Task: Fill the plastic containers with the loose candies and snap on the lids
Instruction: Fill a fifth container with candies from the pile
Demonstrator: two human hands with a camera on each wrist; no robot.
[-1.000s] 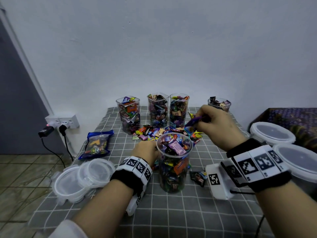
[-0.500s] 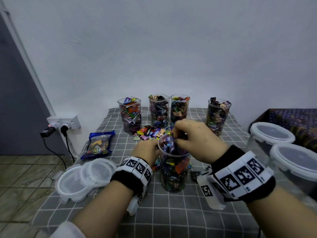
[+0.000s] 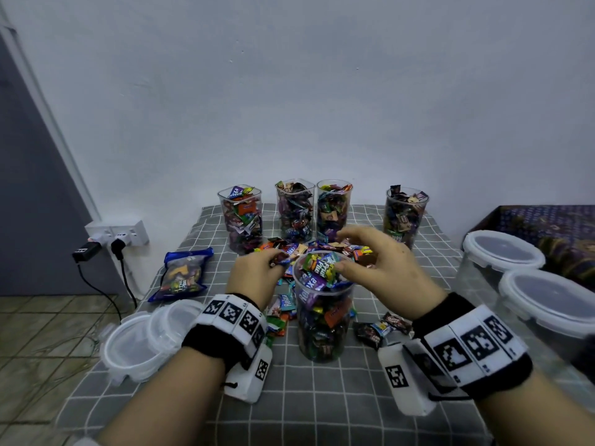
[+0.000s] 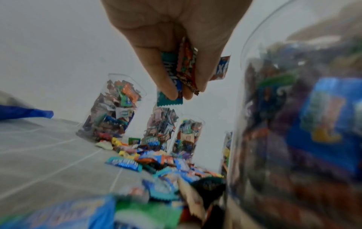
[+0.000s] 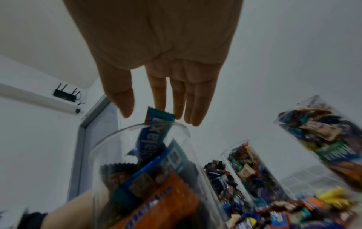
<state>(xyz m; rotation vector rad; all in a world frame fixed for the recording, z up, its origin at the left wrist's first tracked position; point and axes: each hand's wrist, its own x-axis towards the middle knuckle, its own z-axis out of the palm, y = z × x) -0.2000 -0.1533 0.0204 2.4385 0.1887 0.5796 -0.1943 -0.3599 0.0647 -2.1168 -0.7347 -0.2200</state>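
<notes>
Left hand (image 4: 176, 46) grip pinches wrapped candies (image 4: 182, 72) beside near clear container (image 3: 323, 304), centre tabletop (image 3: 322, 397); right hand (image 3: 380, 268) loose, empty above rim. Wrappers likely light, slick; hold container by stiff wall.

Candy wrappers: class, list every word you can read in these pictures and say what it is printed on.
"Relaxa": purple wrapper inside the near container.
"Relaxa": teal wrapper poking above its rim, right wrist view.
Other wrappers and the blue bag: too small or blurred to read.
</notes>
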